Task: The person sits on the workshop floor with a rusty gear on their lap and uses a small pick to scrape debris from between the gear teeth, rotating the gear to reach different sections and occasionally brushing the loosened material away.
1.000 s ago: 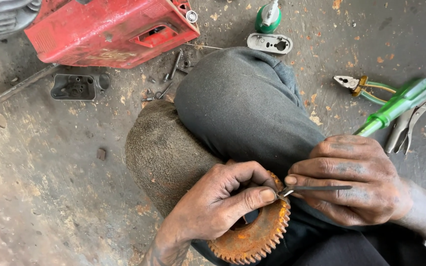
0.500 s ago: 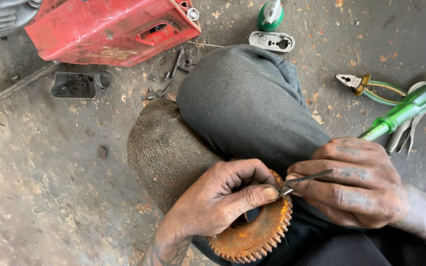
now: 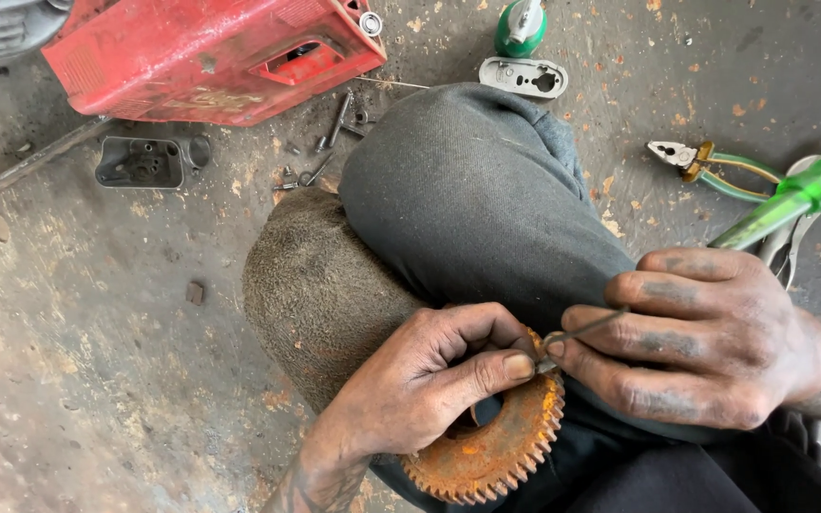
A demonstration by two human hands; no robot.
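Left hand (image 3: 420,389) closed on rusty gear (image 3: 491,451), thumb across its top; right hand (image 3: 705,342) pinching thin metal tool (image 3: 582,328), tip at gear rim; both rest over bent knee (image 3: 467,209).

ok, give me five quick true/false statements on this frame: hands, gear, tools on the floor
1. The left hand grips a rusty toothed gear. True.
2. The right hand is empty. False: it pinches a thin metal tool whose tip meets the gear.
3. The gear lies flat on the floor. False: it is held over the person's lap.
4. Pliers with green handles lie on the floor on the right. True.
5. The red housing sits at the bottom of the frame. False: it is at top left.
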